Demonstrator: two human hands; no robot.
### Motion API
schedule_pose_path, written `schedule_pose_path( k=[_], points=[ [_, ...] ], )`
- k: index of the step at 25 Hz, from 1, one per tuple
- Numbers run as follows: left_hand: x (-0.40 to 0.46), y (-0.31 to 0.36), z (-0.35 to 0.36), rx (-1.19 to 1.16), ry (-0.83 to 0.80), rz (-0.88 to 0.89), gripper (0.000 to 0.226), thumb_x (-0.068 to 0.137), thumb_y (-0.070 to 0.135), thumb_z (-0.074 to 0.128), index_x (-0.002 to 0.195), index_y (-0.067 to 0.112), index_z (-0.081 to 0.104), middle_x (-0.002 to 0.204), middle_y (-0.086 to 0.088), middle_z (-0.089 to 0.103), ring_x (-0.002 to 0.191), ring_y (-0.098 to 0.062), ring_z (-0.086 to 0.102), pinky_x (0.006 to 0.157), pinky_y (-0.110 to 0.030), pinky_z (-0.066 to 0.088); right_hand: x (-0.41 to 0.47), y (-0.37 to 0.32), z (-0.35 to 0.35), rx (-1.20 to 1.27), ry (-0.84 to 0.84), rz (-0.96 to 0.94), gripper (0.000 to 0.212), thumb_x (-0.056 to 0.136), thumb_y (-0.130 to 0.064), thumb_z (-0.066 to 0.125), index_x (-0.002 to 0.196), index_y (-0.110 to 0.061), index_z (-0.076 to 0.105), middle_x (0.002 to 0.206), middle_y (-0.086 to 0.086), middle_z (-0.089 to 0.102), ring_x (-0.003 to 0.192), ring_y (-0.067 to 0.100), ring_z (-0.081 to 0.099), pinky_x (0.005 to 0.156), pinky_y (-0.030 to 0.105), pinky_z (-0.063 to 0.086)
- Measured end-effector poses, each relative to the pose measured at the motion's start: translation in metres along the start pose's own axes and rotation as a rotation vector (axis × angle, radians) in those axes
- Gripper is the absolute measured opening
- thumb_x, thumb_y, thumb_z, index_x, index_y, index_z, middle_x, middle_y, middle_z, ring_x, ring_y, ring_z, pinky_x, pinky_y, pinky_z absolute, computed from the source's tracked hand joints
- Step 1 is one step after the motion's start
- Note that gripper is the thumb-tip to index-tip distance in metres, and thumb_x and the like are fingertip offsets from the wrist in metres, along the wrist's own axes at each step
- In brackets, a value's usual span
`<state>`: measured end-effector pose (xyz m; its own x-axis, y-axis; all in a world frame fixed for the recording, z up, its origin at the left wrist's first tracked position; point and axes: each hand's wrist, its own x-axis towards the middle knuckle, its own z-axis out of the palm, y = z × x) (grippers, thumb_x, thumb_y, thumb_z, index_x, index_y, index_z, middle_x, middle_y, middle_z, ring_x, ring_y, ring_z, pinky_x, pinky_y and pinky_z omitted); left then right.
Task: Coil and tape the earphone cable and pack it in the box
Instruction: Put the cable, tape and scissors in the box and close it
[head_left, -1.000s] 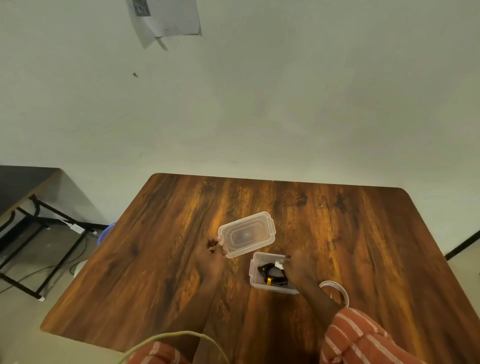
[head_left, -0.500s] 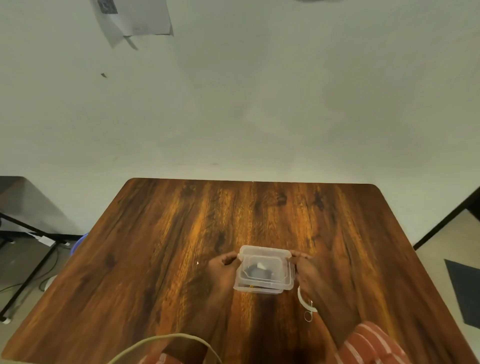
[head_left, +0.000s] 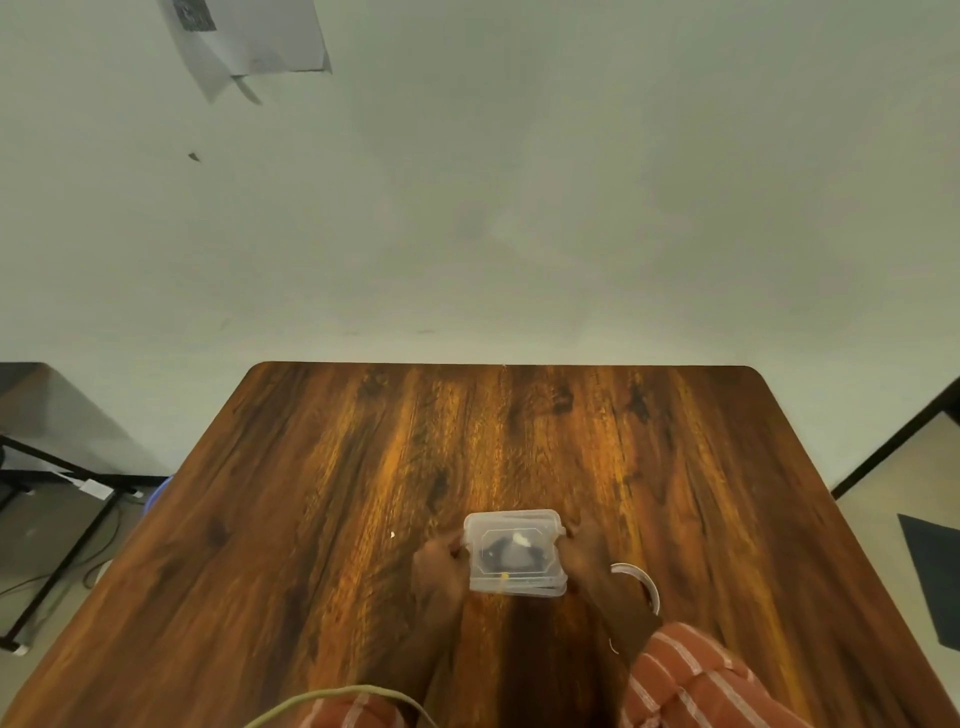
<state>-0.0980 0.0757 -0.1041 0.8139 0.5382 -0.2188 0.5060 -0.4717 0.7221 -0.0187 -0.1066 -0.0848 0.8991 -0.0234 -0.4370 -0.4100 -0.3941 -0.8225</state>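
Item one: a small clear plastic box (head_left: 514, 553) sits on the wooden tabletop (head_left: 363, 493), near the front edge at the 6 o'clock end, with its clear lid (head_left: 511, 524) seated on top. Through the lid a dark coiled earphone cable (head_left: 500, 552) is visible inside the box, with a white patch on the coil; what that patch is cannot be told. A small yellow spot shows at the 6 o'clock edge of the box.

Item two: the left hand (head_left: 439, 566) is closed against the box at its 9 o'clock side, fingers touching the rim. The right hand (head_left: 589, 558) is closed against the 3 o'clock side in the same way. Both hands hold the box between them.

Item three: a roll of clear tape (head_left: 644, 584) lies on the tabletop just beside the right wrist, at 3 o'clock from the box and apart from it. Striped orange sleeves (head_left: 691, 680) cover both forearms at the bottom edge.

Item four: a sheet of paper (head_left: 249, 44) hangs on the pale wall at 11 o'clock. A black metal frame (head_left: 57, 467) stands off the tabletop at 9 o'clock.
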Motion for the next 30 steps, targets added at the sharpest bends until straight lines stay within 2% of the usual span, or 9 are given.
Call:
schedule_pose_path(
  k=[2, 9, 13, 15, 17, 21, 25, 28, 30],
  points=[
    [0.004, -0.010, 0.001, 0.032, -0.029, -0.013, 0.016, 0.094, 0.027, 0.061, 0.106, 0.024, 0.071, 0.102, 0.006, 0.074, 0.085, -0.005, 0.068, 0.080, -0.025, 0.058, -0.004, 0.014, 0.002, 0.042, 0.022, 0.065, 0.021, 0.087, -0.016, 0.070, 0.107, -0.013, 0.062, 0.107, 0.003, 0.069, 0.093, 0.021, 0.066, 0.079, 0.034, 0.057],
    [0.006, -0.009, 0.008, 0.027, -0.077, -0.015, 0.020, 0.096, 0.026, 0.058, 0.113, 0.021, 0.069, 0.107, 0.003, 0.073, 0.084, -0.005, 0.066, 0.075, -0.018, 0.054, -0.008, 0.040, 0.004, 0.084, 0.159, 0.119, 0.009, 0.088, -0.015, 0.066, 0.096, -0.013, 0.070, 0.095, 0.009, 0.073, 0.084, 0.024, 0.068, 0.080, 0.045, 0.060],
    [0.013, -0.005, 0.013, -0.074, -0.073, -0.163, 0.022, 0.095, 0.017, 0.060, 0.116, 0.014, 0.068, 0.109, -0.001, 0.071, 0.078, -0.006, 0.062, 0.061, -0.016, 0.049, 0.001, 0.032, -0.005, 0.018, 0.020, 0.272, 0.015, 0.087, -0.023, 0.069, 0.093, -0.011, 0.063, 0.096, 0.007, 0.069, 0.086, 0.025, 0.068, 0.080, 0.043, 0.060],
    [0.017, -0.008, 0.016, -0.093, -0.121, -0.248, 0.024, 0.096, 0.020, 0.059, 0.116, 0.010, 0.067, 0.112, -0.008, 0.071, 0.082, -0.014, 0.065, 0.066, -0.025, 0.056, 0.005, 0.032, -0.009, 0.039, -0.041, 0.359, 0.023, 0.086, -0.029, 0.071, 0.089, -0.013, 0.055, 0.101, 0.011, 0.066, 0.092, 0.030, 0.068, 0.084, 0.046, 0.060],
    [0.020, -0.009, 0.018, -0.161, -0.164, -0.337, 0.025, 0.095, 0.023, 0.061, 0.115, 0.008, 0.064, 0.111, -0.013, 0.069, 0.092, -0.025, 0.069, 0.075, -0.037, 0.061, 0.004, 0.032, -0.008, 0.123, -0.046, 0.352, 0.023, 0.087, -0.031, 0.069, 0.094, -0.015, 0.054, 0.100, 0.010, 0.066, 0.092, 0.030, 0.067, 0.083, 0.047, 0.059],
    [0.028, -0.005, 0.015, -0.279, -0.134, -0.446, 0.022, 0.091, 0.026, 0.067, 0.102, 0.007, 0.068, 0.097, -0.011, 0.072, 0.082, -0.025, 0.071, 0.072, -0.042, 0.063, 0.008, 0.028, -0.004, 0.154, 0.003, 0.262, 0.022, 0.086, -0.031, 0.071, 0.095, -0.012, 0.066, 0.091, 0.009, 0.074, 0.078, 0.026, 0.072, 0.072, 0.040, 0.062],
    [0.045, 0.001, 0.009, -0.274, -0.001, -0.390, 0.011, 0.084, 0.017, 0.074, 0.094, 0.012, 0.073, 0.090, -0.005, 0.073, 0.079, -0.022, 0.073, 0.074, -0.045, 0.063, 0.029, 0.007, 0.004, 0.198, 0.033, 0.266, 0.019, 0.083, -0.014, 0.075, 0.098, -0.005, 0.066, 0.095, 0.014, 0.072, 0.078, 0.026, 0.070, 0.058, 0.032, 0.058],
    [0.060, 0.009, 0.005, -0.166, -0.039, -0.292, 0.009, 0.083, 0.022, 0.076, 0.092, 0.021, 0.073, 0.090, 0.001, 0.074, 0.081, -0.016, 0.072, 0.078, -0.040, 0.063, 0.044, -0.002, 0.008, 0.143, 0.057, 0.249, 0.015, 0.083, -0.006, 0.072, 0.097, -0.005, 0.066, 0.093, 0.011, 0.071, 0.080, 0.025, 0.069, 0.068, 0.036, 0.061],
    [0.062, 0.016, -0.002, -0.083, -0.088, -0.236, 0.008, 0.085, 0.031, 0.072, 0.091, 0.026, 0.073, 0.089, 0.007, 0.075, 0.078, -0.009, 0.070, 0.074, -0.032, 0.062, 0.044, -0.008, 0.011, 0.087, 0.092, 0.189, 0.012, 0.085, -0.003, 0.069, 0.094, -0.009, 0.067, 0.092, 0.009, 0.071, 0.080, 0.022, 0.068, 0.073, 0.038, 0.062]
  ],
)
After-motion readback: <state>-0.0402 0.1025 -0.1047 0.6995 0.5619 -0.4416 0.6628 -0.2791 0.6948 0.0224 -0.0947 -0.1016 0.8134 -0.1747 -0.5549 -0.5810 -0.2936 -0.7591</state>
